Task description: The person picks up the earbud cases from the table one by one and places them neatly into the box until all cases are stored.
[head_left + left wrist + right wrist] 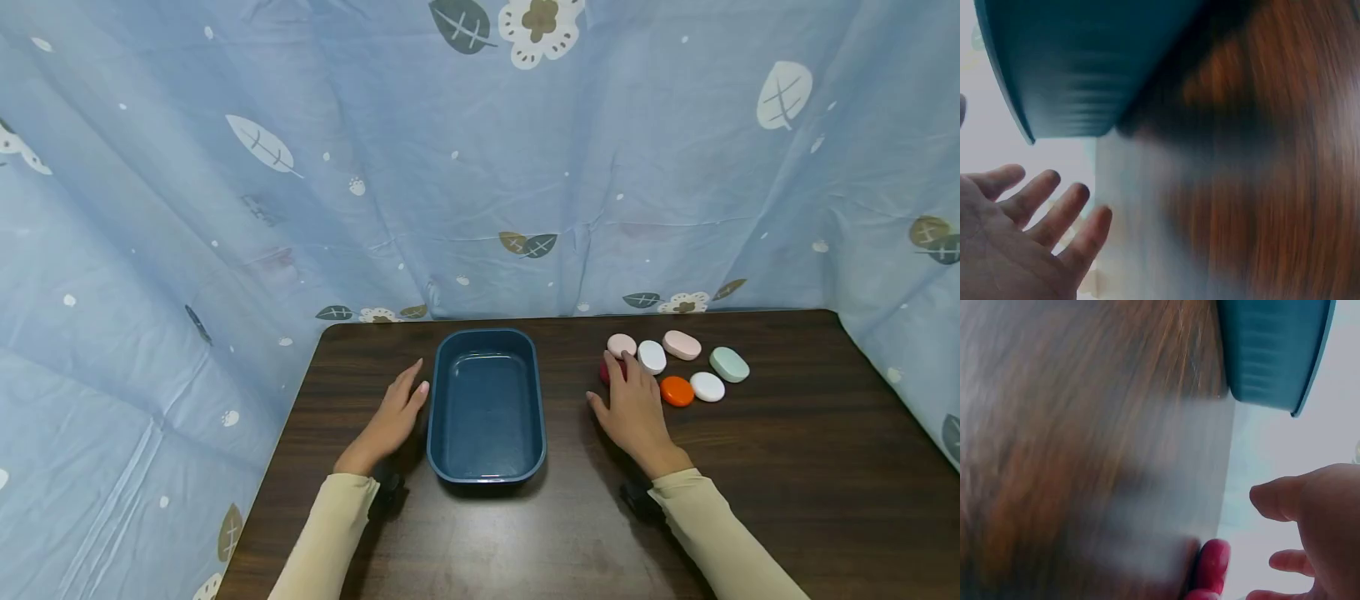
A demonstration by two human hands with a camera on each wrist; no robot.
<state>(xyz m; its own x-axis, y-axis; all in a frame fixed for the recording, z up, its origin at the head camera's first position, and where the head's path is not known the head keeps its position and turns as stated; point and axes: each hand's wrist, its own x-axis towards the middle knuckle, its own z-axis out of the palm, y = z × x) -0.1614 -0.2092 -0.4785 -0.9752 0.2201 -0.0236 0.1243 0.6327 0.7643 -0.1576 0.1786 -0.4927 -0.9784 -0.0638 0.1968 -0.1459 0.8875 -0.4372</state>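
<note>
A deep blue rectangular tray (486,476) stands on the dark wooden table. Just off its left wall is my left hand (392,417), fingers spread and relaxed; the left wrist view shows the palm turned up beside the tray. Over at the right, my right hand (636,415) reaches above a dark red soap bar (603,374), partly covered by the fingers in the head view. In the right wrist view the thumb and fingers stand apart, and the red bar's rounded end (1213,565) lies a short way from them.
Around the right hand lie several more oval soap bars: an orange one (677,392), white ones (707,387), pale pink ones (682,345) and a mint green one (729,364). A blue patterned curtain (420,167) hangs behind the table's far edge.
</note>
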